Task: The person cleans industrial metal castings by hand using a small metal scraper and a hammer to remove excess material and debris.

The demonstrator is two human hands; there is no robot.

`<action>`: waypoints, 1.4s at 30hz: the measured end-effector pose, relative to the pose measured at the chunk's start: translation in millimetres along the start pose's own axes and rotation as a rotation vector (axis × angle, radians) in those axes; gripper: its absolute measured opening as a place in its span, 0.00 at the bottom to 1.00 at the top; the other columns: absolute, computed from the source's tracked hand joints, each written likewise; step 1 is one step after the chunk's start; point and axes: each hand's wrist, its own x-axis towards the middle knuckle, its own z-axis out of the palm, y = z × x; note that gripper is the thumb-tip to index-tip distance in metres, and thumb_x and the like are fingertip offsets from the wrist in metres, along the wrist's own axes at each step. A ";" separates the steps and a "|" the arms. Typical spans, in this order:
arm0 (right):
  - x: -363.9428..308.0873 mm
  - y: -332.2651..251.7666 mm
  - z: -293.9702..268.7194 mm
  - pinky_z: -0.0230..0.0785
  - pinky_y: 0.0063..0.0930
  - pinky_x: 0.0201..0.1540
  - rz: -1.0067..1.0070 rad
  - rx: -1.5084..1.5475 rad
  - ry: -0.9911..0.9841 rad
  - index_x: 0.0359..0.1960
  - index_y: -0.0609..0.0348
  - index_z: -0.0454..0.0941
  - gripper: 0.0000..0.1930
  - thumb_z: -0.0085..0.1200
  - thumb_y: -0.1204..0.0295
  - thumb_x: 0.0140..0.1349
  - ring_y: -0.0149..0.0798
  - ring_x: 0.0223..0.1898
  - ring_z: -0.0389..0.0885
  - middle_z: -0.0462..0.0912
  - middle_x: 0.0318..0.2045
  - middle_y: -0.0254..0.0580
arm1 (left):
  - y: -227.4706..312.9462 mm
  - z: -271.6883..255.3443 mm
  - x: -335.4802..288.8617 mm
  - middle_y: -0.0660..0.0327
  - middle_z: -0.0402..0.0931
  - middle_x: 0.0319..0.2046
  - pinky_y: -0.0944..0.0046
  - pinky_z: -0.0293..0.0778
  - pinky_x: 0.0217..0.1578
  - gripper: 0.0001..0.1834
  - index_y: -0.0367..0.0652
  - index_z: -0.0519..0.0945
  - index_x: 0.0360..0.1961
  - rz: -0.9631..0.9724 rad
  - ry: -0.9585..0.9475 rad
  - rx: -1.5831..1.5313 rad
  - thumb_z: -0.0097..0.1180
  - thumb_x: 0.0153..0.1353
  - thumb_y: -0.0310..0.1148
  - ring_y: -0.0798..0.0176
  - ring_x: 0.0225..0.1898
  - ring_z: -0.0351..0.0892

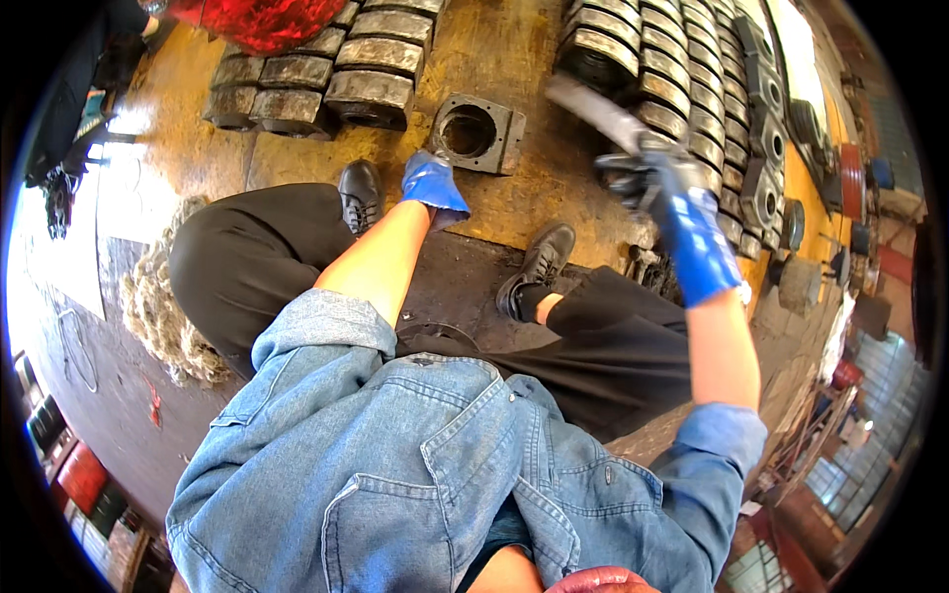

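A square metal housing (506,145) with a large round bore and small corner holes lies on the yellow-brown floor between my shoes. My left hand (429,176), in a blue glove, grips its near left corner; the fingertips are mostly hidden there. To the right, my gloved right hand (660,183) is closed around the end of a long flat metal file (601,111). The file is raised and slightly blurred, its free end pointing up and left, apart from the housing.
Rows of stacked metal castings (371,74) stand beyond my left hand. More castings (664,91) fill the far right, close to the file and right hand. A red bag-like object (259,22) sits at the far left. Tangled fibre (170,296) lies beside my left knee.
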 end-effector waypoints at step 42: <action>157.4 0.8 226.3 0.71 0.35 0.30 0.103 -0.618 -0.184 0.31 0.69 0.81 0.12 0.45 0.74 0.59 0.38 0.27 0.83 0.84 0.26 0.47 | -40.1 25.0 48.4 0.55 0.81 0.45 0.65 0.71 0.47 0.16 0.47 0.81 0.47 -0.062 -0.280 -0.310 0.49 0.63 0.40 0.55 0.52 0.77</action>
